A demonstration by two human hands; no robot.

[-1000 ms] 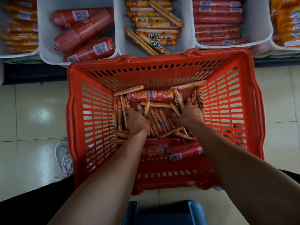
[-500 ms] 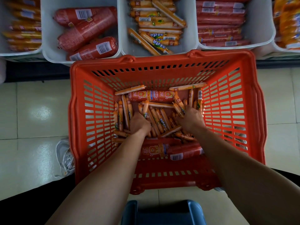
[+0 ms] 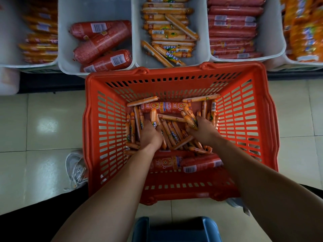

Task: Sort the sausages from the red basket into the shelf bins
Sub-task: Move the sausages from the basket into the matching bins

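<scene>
- The right hand has now closed on a bunch of sausages; the left hand grips some too.
- Both are low in the basket; lifting to the bins seems next.

Basket stands on floor, just before the bins. Small sausages heap at basket's centre; large sausages lie along its far and near walls. Left hand and right hand are in the heap. Shoe beside left wall; stool outside near wall.
</scene>
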